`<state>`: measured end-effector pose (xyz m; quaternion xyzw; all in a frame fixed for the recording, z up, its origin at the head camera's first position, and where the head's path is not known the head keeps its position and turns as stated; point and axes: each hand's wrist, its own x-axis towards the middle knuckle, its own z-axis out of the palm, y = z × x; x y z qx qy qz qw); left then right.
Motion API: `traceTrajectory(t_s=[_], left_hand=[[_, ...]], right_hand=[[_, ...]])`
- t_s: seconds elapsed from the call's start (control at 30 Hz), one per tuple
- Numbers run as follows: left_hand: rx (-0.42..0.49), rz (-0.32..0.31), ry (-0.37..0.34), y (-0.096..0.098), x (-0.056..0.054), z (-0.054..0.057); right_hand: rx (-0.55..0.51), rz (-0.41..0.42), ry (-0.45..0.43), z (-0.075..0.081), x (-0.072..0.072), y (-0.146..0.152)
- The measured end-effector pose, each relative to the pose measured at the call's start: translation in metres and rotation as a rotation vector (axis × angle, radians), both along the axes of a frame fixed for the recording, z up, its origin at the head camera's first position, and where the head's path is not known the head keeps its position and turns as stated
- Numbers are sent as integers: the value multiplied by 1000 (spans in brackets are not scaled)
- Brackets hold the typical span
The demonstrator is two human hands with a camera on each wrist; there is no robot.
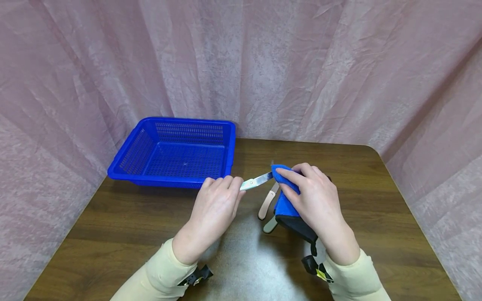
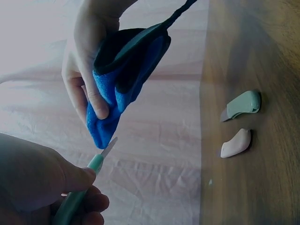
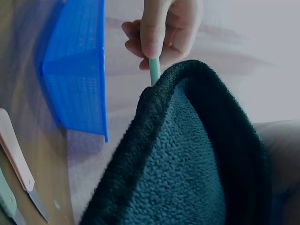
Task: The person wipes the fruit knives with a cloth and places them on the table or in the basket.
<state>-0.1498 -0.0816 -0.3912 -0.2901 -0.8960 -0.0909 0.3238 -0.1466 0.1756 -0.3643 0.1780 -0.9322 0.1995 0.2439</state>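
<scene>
My left hand (image 1: 218,202) grips the light green handle of a small knife (image 1: 247,184), its blade pointing right. A blue cloth with dark edging (image 1: 287,205) is folded over the blade's tip end, pinched there between the thumb and fingers of my right hand (image 1: 318,196). In the left wrist view the green handle (image 2: 75,201) runs through the curled left fingers, and only a short piece of blade shows below the cloth (image 2: 105,126). Under the cloth on the table lie a knife with a pale pink handle (image 1: 266,205) and a knife with a green handle (image 1: 270,225), both partly hidden.
A blue plastic basket (image 1: 171,182) with slotted walls stands at the back left of the wooden table (image 1: 376,234), close to the left hand. Behind the table hangs a pink curtain (image 1: 260,75), which also runs along both sides.
</scene>
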Motion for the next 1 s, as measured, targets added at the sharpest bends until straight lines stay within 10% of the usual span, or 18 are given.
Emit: traceTrajectory(t_s=[1.0], left_hand=[[-6,-6,3,0,1,-1]], right_hand=[[54,173,56,-8,6,-22]])
